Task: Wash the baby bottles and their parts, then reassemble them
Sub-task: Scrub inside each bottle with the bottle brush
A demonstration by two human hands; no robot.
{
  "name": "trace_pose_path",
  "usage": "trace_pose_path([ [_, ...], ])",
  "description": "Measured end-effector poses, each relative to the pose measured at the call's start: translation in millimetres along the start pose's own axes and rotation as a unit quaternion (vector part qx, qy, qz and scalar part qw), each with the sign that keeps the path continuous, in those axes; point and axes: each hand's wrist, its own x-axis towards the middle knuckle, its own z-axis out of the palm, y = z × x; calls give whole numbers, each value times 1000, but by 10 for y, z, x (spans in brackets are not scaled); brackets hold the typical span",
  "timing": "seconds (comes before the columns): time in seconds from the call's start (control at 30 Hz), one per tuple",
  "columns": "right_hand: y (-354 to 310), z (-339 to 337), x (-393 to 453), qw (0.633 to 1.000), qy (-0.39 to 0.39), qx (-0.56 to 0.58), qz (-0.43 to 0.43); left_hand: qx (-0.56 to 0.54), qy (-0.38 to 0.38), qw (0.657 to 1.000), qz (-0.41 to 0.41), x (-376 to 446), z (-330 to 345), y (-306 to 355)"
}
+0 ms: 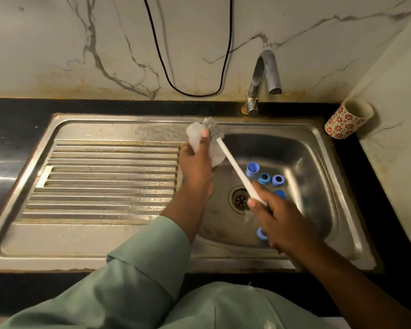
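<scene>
At the centre of the frame, above the sink's (323,148) left rim, the left hand (196,167) has its grip closed around a clear baby bottle (194,135), thumb on its side. The right hand (274,219) pinches the white bottle brush (233,163) by its handle end, bristles touching the bottle. Blue bottle rings (271,178) and a blue cap (252,169) lie in the basin, right of centre.
</scene>
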Motion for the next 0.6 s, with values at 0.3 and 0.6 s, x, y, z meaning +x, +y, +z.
trace_pose_path([
  [0.3, 174, -155, -140, 995, 4, 82, 55, 20, -76, 996, -39, -107, 39, 20],
  [0.6, 111, -95, -115, 1000, 12, -8, 19, -1, -64, 997, -44, -3, -30, -5],
])
